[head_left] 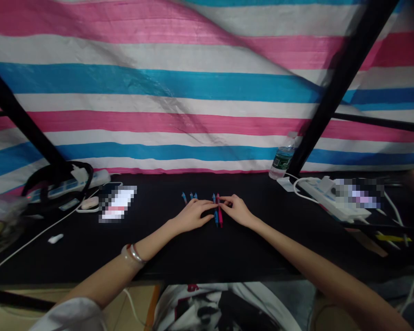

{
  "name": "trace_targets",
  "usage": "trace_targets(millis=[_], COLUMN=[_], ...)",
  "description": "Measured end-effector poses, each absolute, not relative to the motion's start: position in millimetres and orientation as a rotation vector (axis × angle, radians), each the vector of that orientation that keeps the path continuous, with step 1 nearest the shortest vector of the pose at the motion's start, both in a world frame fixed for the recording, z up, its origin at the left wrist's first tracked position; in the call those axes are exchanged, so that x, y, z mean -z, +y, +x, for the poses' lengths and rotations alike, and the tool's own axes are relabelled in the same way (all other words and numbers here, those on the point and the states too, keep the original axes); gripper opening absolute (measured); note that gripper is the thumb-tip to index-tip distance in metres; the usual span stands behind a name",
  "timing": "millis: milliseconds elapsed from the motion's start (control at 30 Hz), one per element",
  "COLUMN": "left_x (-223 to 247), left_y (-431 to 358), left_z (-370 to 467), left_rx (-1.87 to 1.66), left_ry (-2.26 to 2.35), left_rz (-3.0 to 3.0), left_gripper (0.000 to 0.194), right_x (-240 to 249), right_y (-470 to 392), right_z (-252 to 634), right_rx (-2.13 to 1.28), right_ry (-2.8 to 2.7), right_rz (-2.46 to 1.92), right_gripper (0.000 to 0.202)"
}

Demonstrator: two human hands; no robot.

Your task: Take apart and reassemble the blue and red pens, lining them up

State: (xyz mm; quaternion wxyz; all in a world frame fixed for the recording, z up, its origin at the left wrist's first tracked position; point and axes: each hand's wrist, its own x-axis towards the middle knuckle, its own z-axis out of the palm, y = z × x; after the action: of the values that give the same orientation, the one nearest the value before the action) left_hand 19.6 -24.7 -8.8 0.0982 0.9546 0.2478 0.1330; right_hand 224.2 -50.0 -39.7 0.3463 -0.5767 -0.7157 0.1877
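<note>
Two pens lie side by side on the black table [200, 257], a blue pen [216, 218] on the left and a pink pen [220, 217] on the right. My left hand [194, 215] reaches over from the left, its fingers apart and fingertips at the blue pen. From the other side, my right hand [237, 210] touches the pink pen with thumb and finger close together. Behind my left hand, the ends of several blue pens [184, 197] show; the hand hides part of them.
At the back right stands a water bottle [282, 161]. A white power strip [338, 202] with cables lies on the right. A lit phone [119, 204], a white earbud [55, 238] and cables are on the left. Another person's hand shows at the right edge.
</note>
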Motion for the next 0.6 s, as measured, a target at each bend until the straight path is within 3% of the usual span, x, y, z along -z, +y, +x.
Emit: trace_targets(millis=[600], left_x=[10.2], left_y=[-21.8], left_z=[19.9], left_rx=[-0.575], left_ry=[0.980], left_rz=[2.784], left_gripper=[0.030], right_x=[50.3], right_y=[-40.9], right_z=[230.6], right_rx=[-0.358], right_ry=[-1.978], right_rz=[-1.496], right_gripper=[0.029])
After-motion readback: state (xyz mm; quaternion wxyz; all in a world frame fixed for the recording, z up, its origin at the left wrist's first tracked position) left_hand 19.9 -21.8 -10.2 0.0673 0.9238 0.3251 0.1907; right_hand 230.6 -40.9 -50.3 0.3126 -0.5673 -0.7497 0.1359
